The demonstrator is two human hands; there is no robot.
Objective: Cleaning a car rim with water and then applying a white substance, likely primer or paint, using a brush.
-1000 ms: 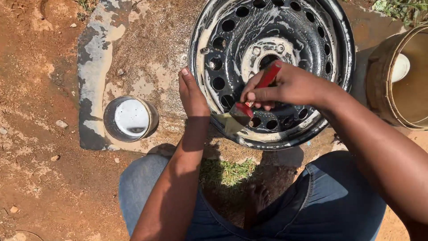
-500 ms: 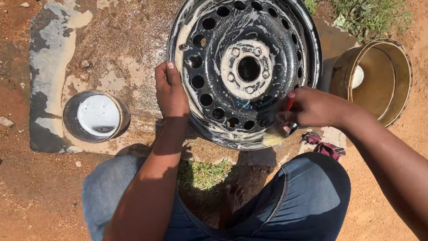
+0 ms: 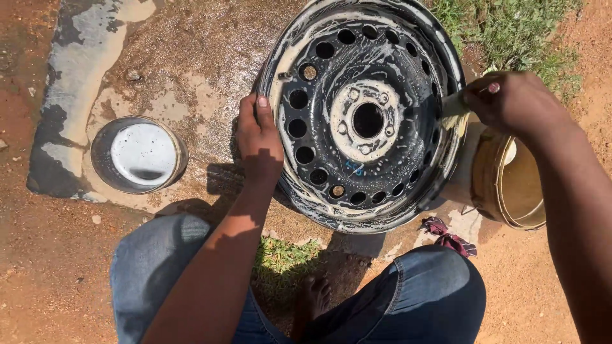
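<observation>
A wet concrete slab [image 3: 159,57] lies on red dirt, with grass [image 3: 523,32] at the upper right. On the slab rests a black steel rim [image 3: 363,114], face up and streaked with white suds, its ring of round holes circling a pale hub. The person's knees, in blue jeans [image 3: 433,299], frame the lower edge, with a bare foot [image 3: 312,299] between them near a tuft of grass. Right of the rim, touching or just beside it, stands a yellowish bucket [image 3: 510,185]. Left of the rim, well apart, sits a round tin [image 3: 137,155] holding white liquid. The left hand [image 3: 260,137] is curled over the rim's left edge, fingers closed on the lip. The right hand [image 3: 510,102] is closed around a brush [image 3: 454,108], pressing its pale bristles against the rim's right edge; only a bit of red handle shows. A dark red rag [image 3: 449,234] lies on the ground below the bucket.
</observation>
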